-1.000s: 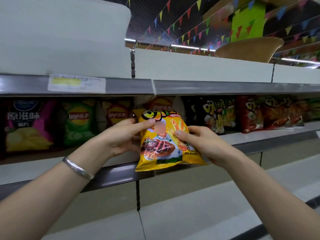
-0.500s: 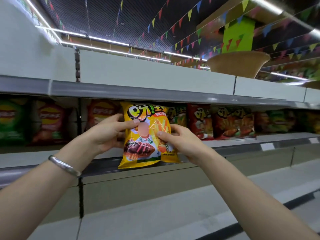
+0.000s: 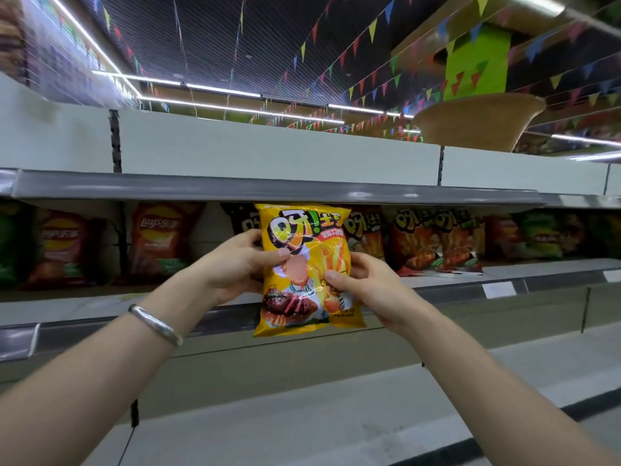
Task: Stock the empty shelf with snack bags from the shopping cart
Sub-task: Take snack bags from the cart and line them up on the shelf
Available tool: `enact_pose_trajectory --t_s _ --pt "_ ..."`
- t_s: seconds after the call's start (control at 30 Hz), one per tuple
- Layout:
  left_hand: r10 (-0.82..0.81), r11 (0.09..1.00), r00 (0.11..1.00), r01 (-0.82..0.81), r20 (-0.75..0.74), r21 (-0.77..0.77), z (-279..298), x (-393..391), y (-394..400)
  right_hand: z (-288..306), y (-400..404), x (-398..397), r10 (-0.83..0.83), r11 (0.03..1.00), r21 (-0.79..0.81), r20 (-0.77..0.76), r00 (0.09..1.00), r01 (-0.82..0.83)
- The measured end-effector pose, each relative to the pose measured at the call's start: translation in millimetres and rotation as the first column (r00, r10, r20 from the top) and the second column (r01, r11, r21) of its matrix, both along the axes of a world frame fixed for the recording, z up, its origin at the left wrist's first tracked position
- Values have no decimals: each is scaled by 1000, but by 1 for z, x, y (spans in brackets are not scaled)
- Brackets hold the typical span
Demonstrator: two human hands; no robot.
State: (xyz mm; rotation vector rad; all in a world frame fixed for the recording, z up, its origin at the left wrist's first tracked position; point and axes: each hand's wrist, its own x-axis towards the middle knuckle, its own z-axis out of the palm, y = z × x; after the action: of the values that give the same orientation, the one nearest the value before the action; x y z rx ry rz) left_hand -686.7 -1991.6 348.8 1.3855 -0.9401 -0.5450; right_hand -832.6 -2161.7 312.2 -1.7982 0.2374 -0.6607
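A yellow snack bag point(image 3: 307, 243) with a steak picture hangs upright in front of the middle shelf point(image 3: 470, 290). My left hand point(image 3: 235, 264) grips its left edge, thumb on the front. On the other side my right hand point(image 3: 366, 284) pinches the bag's right edge low down. The bag's top reaches the underside of the upper shelf rail point(image 3: 268, 190). Behind it, further back on the shelf, stand red snack bags point(image 3: 430, 243) to the right and red Lay's bags point(image 3: 158, 243) to the left. The shopping cart is not in view.
Green bags point(image 3: 541, 235) stand far right on the same shelf. The lower shelf point(image 3: 302, 415) below is bare grey. A price tag point(image 3: 499, 290) sits on the middle rail. A silver bangle point(image 3: 156, 324) circles my left wrist. Bunting hangs from the ceiling.
My view has swung left to right along the shelf and tilted up. Both hands kept their hold and carried the yellow bag rightward, past the Lay's bags, and slightly higher.
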Motion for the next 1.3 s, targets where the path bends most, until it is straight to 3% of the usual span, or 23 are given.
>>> enact_pose_trajectory --t_s 0.53,0.73,1.07,1.3 --pt "3 999 1000 -3 -9 -52 -4 -12 -109 7 -115 -13 41 995 -85 -25 999 -43" --pt "41 999 999 -41 -20 -22 -3 -6 -124 8 -140 -12 141 990 18 -33 989 -140" --pt "265 963 963 -267 -50 -38 -2 -10 -84 0 -126 15 343 936 102 -49 938 -337" --pt "412 906 905 -419 -108 -51 -11 -24 -75 -2 -132 5 368 928 -3 -135 920 -371"
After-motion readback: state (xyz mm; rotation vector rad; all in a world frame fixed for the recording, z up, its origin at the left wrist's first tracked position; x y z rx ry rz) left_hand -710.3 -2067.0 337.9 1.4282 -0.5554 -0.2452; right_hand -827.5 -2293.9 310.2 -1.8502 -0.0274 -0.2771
